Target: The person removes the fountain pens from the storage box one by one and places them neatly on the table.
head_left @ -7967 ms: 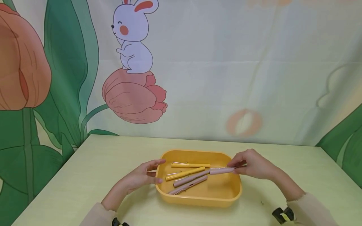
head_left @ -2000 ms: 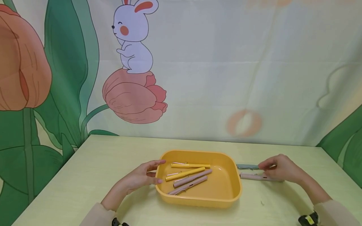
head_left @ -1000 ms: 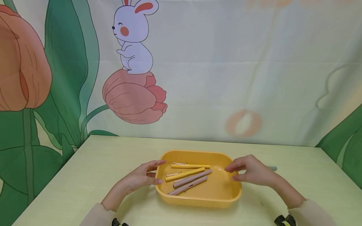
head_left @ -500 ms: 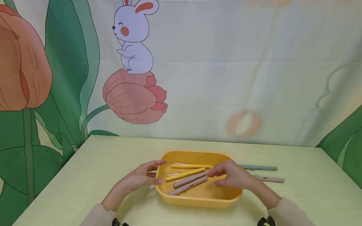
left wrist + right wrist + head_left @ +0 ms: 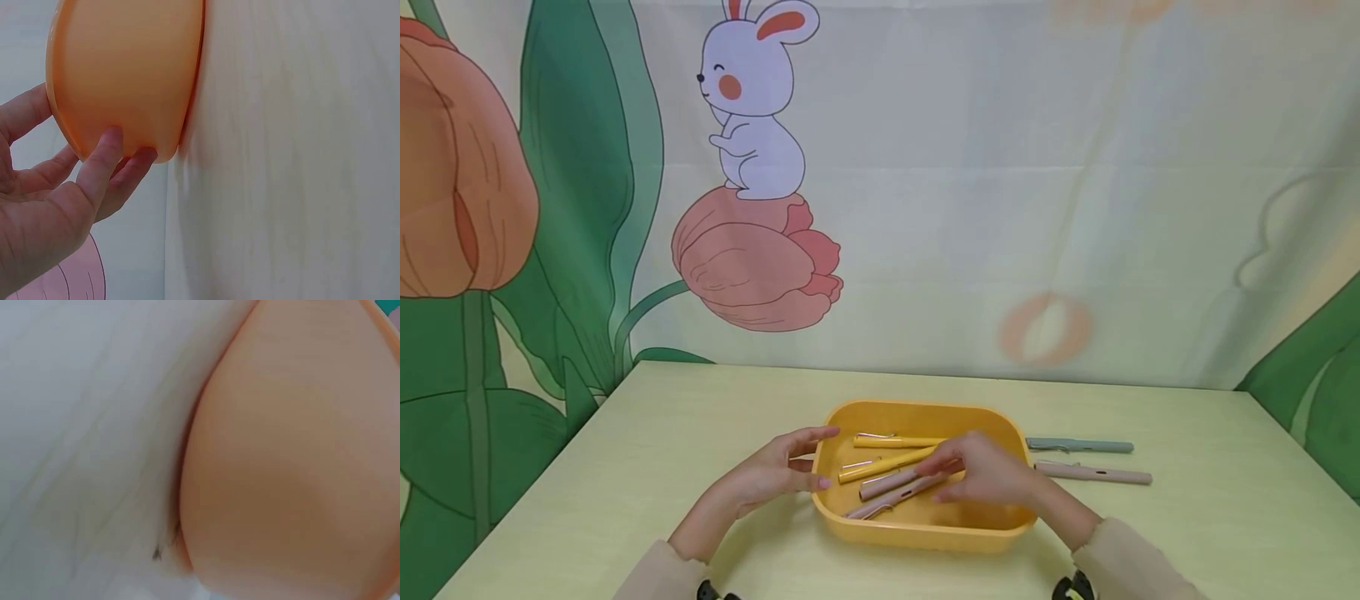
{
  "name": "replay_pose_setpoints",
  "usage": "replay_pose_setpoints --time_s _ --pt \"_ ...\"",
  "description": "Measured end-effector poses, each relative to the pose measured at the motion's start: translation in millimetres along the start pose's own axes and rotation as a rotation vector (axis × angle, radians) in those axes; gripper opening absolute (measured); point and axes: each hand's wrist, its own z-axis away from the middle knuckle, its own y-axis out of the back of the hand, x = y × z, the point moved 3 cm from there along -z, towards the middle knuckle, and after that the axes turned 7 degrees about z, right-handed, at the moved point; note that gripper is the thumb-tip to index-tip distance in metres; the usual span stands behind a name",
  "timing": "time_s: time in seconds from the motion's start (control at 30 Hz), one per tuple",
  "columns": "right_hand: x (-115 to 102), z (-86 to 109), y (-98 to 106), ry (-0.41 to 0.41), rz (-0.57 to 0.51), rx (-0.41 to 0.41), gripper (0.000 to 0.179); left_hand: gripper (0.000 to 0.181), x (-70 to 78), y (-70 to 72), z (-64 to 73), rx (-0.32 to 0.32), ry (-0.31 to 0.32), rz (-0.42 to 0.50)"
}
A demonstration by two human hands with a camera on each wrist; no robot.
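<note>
A yellow plastic tray sits on the table. At its left end my left hand holds the rim and wall; in the left wrist view, the left hand's fingers and thumb touch the outer wall. My right hand reaches into the tray, thumb and forefinger apart over the right ends of two mauve pens, an upper one and a lower one. Contact with them cannot be made out. Two yellow pens, one at the back and one slanted, lie behind these.
On the table right of the tray lie a grey-green pen and a pale pink pen, roughly parallel. A printed cloth hangs behind the table. The right wrist view shows the tray's outer wall, without the hand.
The pale pen from the tray lies outside on the right, beside a grey-green one. My right hand has come back leftward over the mauve pens. The left hand stays put.
</note>
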Motion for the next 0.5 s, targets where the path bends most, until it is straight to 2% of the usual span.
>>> replay_pose_setpoints --time_s 0.23,0.5 --pt "-3.9 -9.2 -7.3 0.017 0.064 -0.034 0.025 0.067 -1.0 -0.1 -0.4 -0.002 -0.004 0.001" --pt "-3.3 -13.5 -12.7 -0.007 0.101 -0.072 0.022 0.067 -0.2 0.5 -0.4 -0.009 -0.001 0.014"
